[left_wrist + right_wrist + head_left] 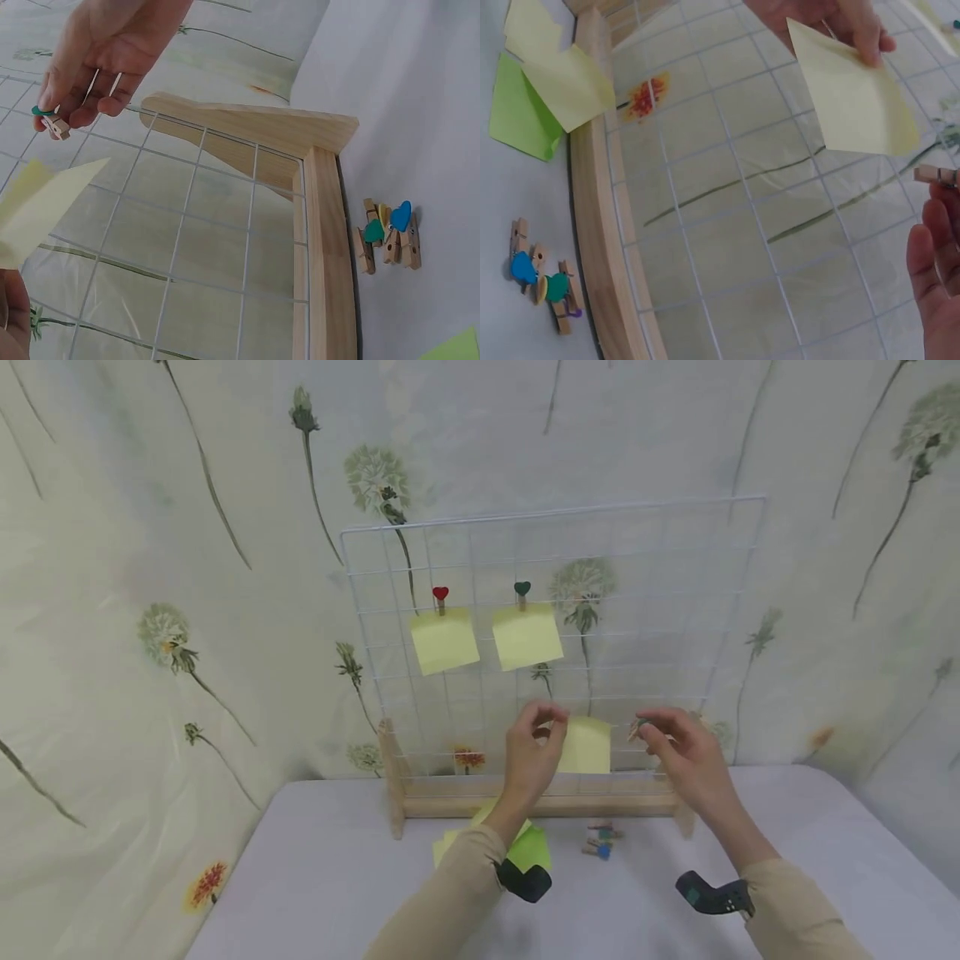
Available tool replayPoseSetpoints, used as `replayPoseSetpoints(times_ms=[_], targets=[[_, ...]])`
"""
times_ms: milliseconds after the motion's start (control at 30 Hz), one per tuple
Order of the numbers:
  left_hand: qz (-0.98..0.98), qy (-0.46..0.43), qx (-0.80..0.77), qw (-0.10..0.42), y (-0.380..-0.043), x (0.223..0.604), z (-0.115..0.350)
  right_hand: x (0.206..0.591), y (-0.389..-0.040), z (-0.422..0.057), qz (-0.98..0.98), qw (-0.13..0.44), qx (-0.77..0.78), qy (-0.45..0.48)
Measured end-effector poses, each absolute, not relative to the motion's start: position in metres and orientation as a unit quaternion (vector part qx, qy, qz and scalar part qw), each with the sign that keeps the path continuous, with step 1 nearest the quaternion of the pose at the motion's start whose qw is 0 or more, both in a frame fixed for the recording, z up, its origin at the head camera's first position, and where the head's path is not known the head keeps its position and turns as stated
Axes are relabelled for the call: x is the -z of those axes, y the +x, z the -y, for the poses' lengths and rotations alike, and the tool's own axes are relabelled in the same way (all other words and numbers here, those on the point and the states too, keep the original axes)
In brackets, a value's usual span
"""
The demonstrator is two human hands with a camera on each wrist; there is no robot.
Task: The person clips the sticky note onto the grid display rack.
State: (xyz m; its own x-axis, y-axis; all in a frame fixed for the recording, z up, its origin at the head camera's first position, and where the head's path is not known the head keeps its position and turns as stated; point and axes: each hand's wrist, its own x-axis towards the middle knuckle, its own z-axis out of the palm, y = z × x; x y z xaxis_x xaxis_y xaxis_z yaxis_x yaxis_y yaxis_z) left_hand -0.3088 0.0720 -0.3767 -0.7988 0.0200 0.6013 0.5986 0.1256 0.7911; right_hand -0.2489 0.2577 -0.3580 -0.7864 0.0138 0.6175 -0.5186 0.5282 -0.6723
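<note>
Yellow note (590, 747) is in front of the lower part of the wire grid (555, 513), pinched at a corner by the left hand (531, 750). Before the grid, the right hand (688, 756) pinches a green-topped clothespin (58, 127), apart from the note. Two clipped notes (444, 642) hang higher on the grid; loose clothespins (403, 217) and sticky notes (521, 112) lie before its wooden base (600, 807).

Beige sleeves (446, 897), black wrist cameras (527, 882)

Left hand (528, 752), right hand (688, 756) raised, both pinching; forearms (450, 897) angled inward.
</note>
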Motion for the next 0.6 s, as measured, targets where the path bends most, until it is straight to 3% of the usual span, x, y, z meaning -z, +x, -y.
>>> replayPoseSetpoints(times_ms=[600], targets=[[0.684,-0.23,0.65,0.238,-0.303,0.342,-0.083,0.345,-0.281,-0.271,0.8,0.328,-0.472,0.169]])
